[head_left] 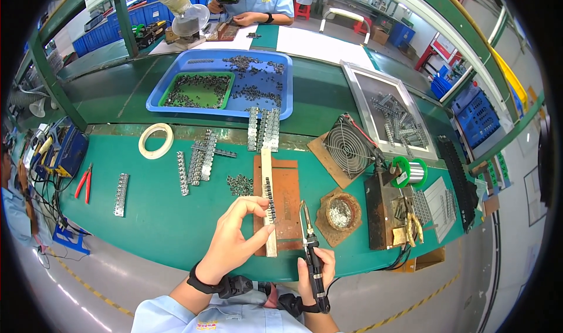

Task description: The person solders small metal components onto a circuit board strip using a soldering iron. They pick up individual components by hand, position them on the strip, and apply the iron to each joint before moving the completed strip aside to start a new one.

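My left hand is curled at a narrow pale wooden bar, its thumb and fingertips against a strip of small black parts on that bar. The lower part of the strip shows between thumb and forefinger. Under the bar lies a reddish-brown board. In my right hand is a black-handled soldering iron, gripped by the handle. Its tip points up and away, just right of the board. Left of the board sits a small pile of tiny dark parts.
Right of the iron stand a round pot, a fan and a green solder spool. Farther off is a blue tray of small parts. Metal strips, a tape roll and red pliers lie leftward. Someone works opposite.
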Available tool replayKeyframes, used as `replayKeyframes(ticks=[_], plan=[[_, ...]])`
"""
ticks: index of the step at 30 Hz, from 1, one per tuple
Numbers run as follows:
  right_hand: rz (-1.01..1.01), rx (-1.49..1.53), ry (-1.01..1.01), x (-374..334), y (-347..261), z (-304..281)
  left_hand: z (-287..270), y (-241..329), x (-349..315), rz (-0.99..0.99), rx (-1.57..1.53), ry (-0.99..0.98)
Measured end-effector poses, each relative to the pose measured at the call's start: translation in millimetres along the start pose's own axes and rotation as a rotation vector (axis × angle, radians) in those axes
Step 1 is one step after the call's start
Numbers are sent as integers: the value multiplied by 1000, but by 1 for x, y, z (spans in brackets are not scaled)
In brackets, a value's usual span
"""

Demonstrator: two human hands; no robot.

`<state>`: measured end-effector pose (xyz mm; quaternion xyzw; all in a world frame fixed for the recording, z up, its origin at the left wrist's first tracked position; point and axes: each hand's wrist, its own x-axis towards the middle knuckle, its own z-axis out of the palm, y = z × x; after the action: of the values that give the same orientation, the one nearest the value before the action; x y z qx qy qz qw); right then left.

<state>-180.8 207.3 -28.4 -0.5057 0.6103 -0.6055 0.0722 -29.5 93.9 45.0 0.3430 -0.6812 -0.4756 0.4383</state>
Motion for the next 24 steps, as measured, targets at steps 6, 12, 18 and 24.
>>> replayKeyframes(ticks=[6,12,18,24], plan=[[2,12,-1,-1,0,1,-1,-2,-10,-105,-181,13],[1,9,-4,0,0,1,-3,-9,-19,-141,-320,-4],[23,11,-60,-2,-2,0,-10,-11,-29,-372,-547,45],[27,6,-30,-3,0,1,3,-17,-22,-259,98,116]])
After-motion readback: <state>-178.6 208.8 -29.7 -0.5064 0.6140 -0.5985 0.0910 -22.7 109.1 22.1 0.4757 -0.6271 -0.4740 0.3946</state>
